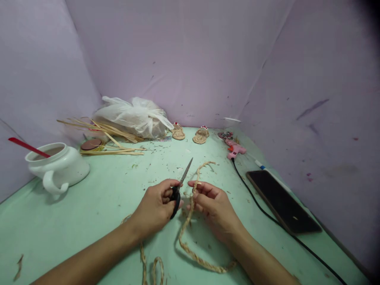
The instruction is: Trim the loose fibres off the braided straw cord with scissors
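My left hand (pixel 160 204) is closed around a pair of scissors (pixel 175 202) with black handles. The blades look closed and point up and away. Between the thumb and fingers of my right hand (pixel 212 208) is a braided straw rope (pixel 185 227), pinched near its far end. That end curls off to the right above my fingers. Below the hand the rope bends down and runs under my right wrist. More of the rope lies in loops below my left forearm, partly hidden by it.
A white pot (pixel 74 164) with a red stick stands at left. Behind it lie straw strips (pixel 118 132) and a white plastic bag (pixel 136 118). Two small woven sandals (pixel 201 135) sit at the back. A pink glue gun (pixel 236 150), its black cable and a phone (pixel 282 202) lie at right.
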The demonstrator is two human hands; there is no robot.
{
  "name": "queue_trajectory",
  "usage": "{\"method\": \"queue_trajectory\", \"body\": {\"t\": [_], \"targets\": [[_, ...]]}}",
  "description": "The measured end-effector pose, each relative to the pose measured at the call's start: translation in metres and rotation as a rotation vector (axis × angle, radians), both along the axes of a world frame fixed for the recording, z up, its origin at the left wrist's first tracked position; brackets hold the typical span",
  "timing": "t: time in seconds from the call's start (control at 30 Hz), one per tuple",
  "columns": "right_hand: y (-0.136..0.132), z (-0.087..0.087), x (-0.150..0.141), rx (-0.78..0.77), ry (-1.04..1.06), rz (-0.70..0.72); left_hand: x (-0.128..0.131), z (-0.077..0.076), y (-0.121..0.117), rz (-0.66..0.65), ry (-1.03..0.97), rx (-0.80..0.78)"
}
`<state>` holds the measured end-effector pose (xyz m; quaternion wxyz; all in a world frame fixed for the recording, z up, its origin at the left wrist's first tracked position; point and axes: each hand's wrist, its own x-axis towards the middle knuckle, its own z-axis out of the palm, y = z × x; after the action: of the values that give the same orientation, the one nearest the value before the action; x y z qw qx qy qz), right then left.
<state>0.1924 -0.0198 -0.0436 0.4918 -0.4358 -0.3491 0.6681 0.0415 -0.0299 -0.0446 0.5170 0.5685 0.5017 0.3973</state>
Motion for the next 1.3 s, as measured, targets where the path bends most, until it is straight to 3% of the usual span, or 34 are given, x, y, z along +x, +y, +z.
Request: {"method": "queue_trajectory", "body": {"t": [0.2, 0.33, 0.5, 0.77, 0.97, 1.3], "targets": [[0.003, 0.001, 0.002, 0.024, -0.121, -0.076, -0.011, 0.003, 0.001, -0.065, 0.287, 0.203], [0.004, 0.002, 0.005, 0.008, -0.108, -0.014, -0.020, 0.010, 0.004, -0.126, 0.550, 0.371], [0.003, 0.000, 0.007, 0.017, -0.042, 0.046, -0.026, 0.017, 0.007, -0.121, 0.663, 0.469], [0.005, 0.001, 0.007, 0.051, 0.022, -0.003, -0.033, 0.010, 0.008, -0.176, 0.919, 0.690], [0.005, 0.004, 0.010, -0.040, 0.069, -0.007, -0.036, 0.005, 0.009, -0.175, 1.082, 0.864], [0.003, 0.005, 0.009, -0.091, 0.113, 0.051, -0.031, 0.009, 0.005, -0.203, 1.193, 0.882]]}}
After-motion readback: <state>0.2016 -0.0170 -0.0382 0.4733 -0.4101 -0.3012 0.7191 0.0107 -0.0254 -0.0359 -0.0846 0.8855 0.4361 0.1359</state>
